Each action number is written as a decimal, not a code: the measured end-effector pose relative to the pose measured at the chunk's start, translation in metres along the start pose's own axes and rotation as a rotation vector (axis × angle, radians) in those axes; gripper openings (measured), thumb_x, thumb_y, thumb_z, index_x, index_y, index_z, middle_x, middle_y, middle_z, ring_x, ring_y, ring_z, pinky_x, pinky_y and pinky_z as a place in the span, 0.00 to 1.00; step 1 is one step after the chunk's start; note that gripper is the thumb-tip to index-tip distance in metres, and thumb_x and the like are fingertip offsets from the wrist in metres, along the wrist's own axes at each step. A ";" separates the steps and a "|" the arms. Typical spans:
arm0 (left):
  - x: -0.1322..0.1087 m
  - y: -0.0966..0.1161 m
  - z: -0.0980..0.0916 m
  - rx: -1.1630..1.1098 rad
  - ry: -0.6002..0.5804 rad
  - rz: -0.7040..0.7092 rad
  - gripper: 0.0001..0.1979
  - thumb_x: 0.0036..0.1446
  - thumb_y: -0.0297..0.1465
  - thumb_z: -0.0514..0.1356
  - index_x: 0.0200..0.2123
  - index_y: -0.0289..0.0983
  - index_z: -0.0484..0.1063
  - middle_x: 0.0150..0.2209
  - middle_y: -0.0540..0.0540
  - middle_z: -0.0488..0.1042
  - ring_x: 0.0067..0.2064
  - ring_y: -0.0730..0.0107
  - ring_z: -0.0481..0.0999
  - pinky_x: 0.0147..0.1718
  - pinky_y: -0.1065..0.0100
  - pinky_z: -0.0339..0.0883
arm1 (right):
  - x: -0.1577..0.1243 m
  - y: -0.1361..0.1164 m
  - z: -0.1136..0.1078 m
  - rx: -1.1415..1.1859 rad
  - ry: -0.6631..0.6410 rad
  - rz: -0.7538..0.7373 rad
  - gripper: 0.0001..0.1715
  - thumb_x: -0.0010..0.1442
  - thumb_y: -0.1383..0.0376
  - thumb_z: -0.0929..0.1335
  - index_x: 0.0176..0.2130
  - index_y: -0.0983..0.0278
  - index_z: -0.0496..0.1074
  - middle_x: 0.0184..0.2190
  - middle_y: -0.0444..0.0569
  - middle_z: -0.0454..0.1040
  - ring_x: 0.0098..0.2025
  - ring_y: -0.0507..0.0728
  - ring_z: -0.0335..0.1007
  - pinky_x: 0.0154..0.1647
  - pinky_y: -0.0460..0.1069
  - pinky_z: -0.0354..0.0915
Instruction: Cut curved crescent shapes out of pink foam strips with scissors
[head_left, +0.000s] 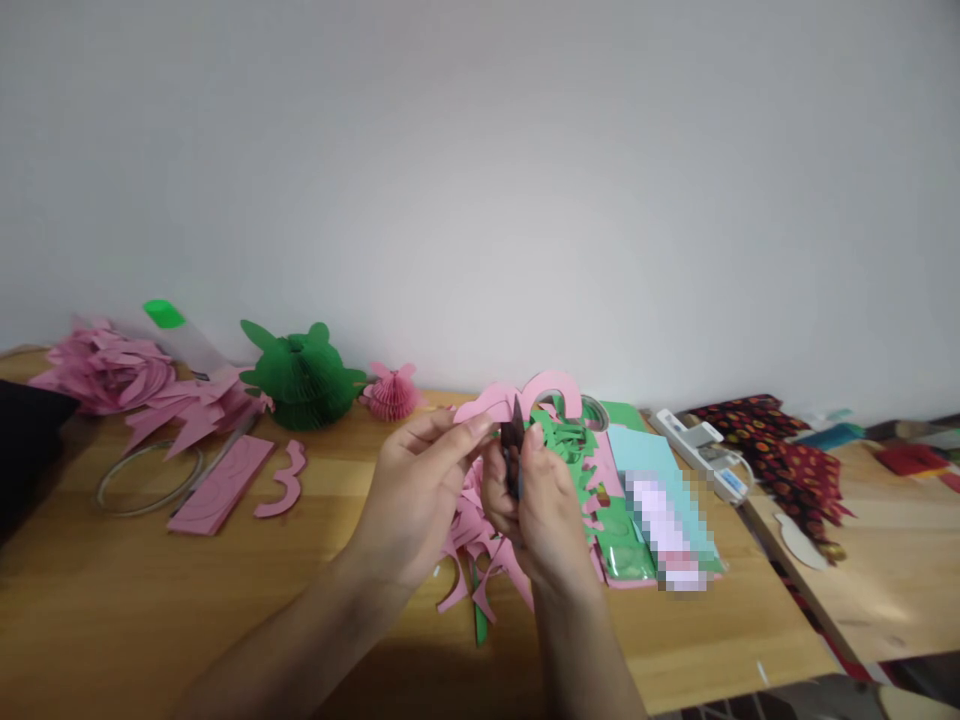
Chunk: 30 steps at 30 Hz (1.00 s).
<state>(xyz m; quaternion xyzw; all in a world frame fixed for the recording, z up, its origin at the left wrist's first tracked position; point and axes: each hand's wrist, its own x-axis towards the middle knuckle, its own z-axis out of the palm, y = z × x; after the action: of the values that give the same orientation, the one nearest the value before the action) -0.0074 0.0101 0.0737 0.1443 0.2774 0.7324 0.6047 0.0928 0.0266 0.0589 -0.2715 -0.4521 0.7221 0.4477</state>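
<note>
Pinching one curved pink paper cut-out (525,395) between both raised hands, left hand (420,495) gripping its left edge, right hand (544,520) closed on dark scissors (514,450) just beneath, above wooden worktop (225,580), two honeycomb paper ornaments behind, green (300,375), pink (391,392)

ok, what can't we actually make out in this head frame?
- Dark tool in the right hand: mostly hidden by fingers, type unclear.
- Pink paper piece held by the left hand: shape partly covered.
- Sheet on the light blue paper: pixelated, unreadable.
- Black object: cut off by left edge.
</note>
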 end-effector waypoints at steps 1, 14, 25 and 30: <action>0.000 0.000 0.000 0.000 0.002 -0.001 0.04 0.41 0.24 0.70 0.22 0.34 0.77 0.25 0.49 0.79 0.32 0.77 0.77 0.36 0.75 0.71 | 0.000 0.000 0.000 -0.003 0.000 0.001 0.28 0.63 0.47 0.62 0.23 0.64 0.63 0.13 0.33 0.47 0.14 0.44 0.34 0.12 0.41 0.36; 0.000 0.000 0.001 -0.001 0.006 0.007 0.05 0.41 0.23 0.70 0.21 0.35 0.77 0.24 0.50 0.78 0.32 0.76 0.77 0.38 0.74 0.70 | -0.001 0.000 0.000 -0.097 0.045 0.013 0.30 0.62 0.44 0.61 0.22 0.63 0.60 0.13 0.33 0.46 0.14 0.44 0.33 0.12 0.42 0.36; 0.001 0.003 0.000 0.018 -0.017 -0.024 0.04 0.43 0.24 0.69 0.22 0.34 0.76 0.26 0.48 0.79 0.31 0.75 0.76 0.37 0.72 0.70 | -0.002 -0.001 -0.002 -0.090 0.018 0.016 0.29 0.62 0.44 0.61 0.22 0.63 0.61 0.13 0.33 0.46 0.14 0.44 0.33 0.12 0.43 0.36; 0.000 0.004 -0.001 0.006 -0.024 -0.025 0.04 0.43 0.23 0.69 0.22 0.34 0.77 0.26 0.48 0.79 0.32 0.74 0.77 0.35 0.73 0.70 | -0.001 -0.001 -0.003 -0.152 0.018 0.012 0.29 0.63 0.44 0.60 0.22 0.62 0.61 0.13 0.34 0.46 0.14 0.45 0.33 0.12 0.43 0.37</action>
<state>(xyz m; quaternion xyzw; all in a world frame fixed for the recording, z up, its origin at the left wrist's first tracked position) -0.0113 0.0094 0.0757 0.1514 0.2743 0.7222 0.6166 0.0965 0.0268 0.0582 -0.3139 -0.4999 0.6858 0.4257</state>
